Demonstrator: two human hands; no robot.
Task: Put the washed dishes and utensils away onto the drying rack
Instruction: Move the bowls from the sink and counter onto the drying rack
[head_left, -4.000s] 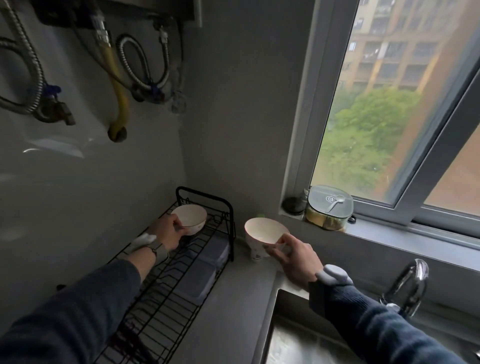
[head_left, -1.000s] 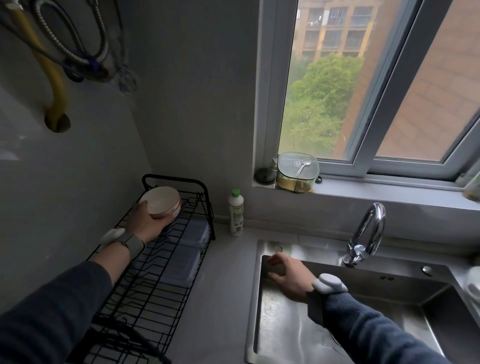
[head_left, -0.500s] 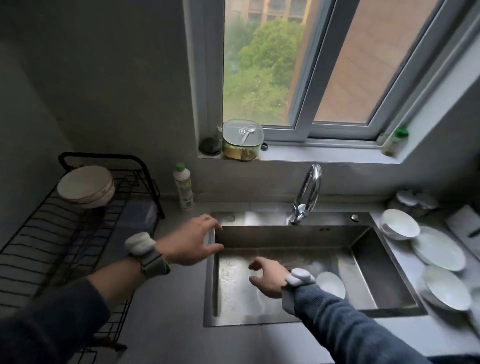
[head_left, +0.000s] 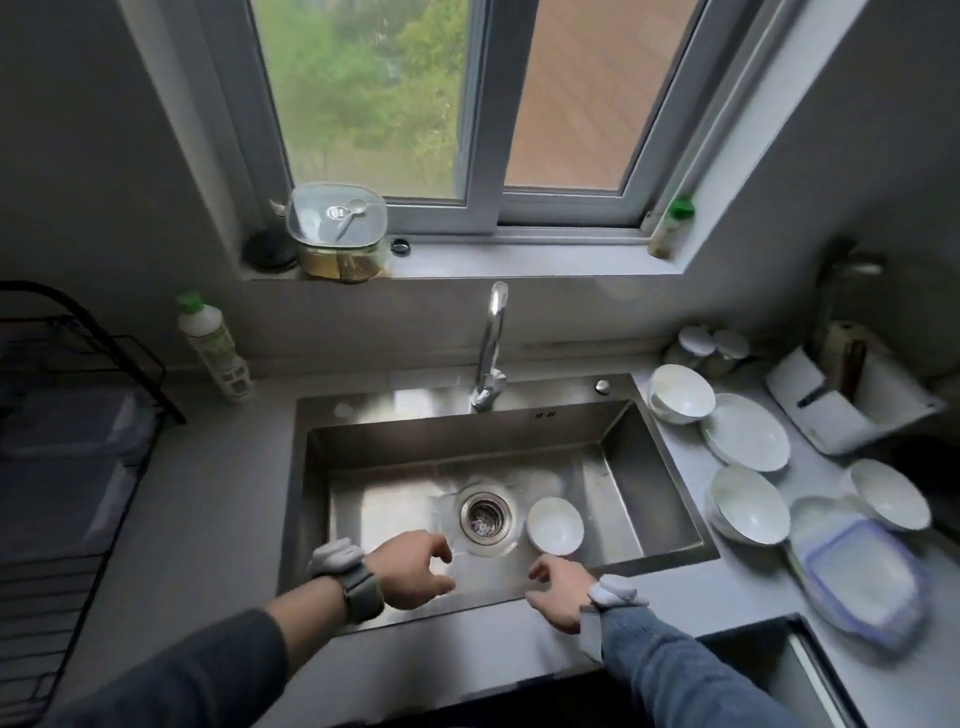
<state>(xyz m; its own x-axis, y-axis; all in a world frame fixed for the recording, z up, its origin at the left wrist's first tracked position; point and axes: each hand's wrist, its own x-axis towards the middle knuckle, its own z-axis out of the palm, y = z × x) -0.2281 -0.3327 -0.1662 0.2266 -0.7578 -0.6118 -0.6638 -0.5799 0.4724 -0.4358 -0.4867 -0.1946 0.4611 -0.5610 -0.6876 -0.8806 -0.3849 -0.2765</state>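
My left hand (head_left: 415, 569) and right hand (head_left: 558, 590) both hang over the near edge of the sink (head_left: 670, 462), fingers spread loosely and gripping nothing. One white bowl (head_left: 555, 525) sits upright on the sink floor just right of the drain (head_left: 485, 514), a little beyond my right fingers (head_left: 537, 564) and not touching them. The tap (head_left: 491, 348) rises at the back rim, well clear of both hands.

On the surface to the right of the sink wait more dishes: a stacked bowl (head_left: 680, 392) near the back, a plate (head_left: 745, 431) just beside it, another bowl (head_left: 748, 501) nearer me, a further bowl (head_left: 888, 493) to its right, and a plastic container (head_left: 862, 571) with a blue-edged lid, blurred. The drying rack (head_left: 78, 415) stands at the far left, only partly in view, with a green-capped bottle (head_left: 213, 348) between it and the sink. A lidded jar (head_left: 337, 231) rests on the windowsill.

Half a second ago my left hand was over the sink's left rim; it has since come inward toward the drain. My view has swung right, so the bowls I stacked on the rack have slipped out of sight.
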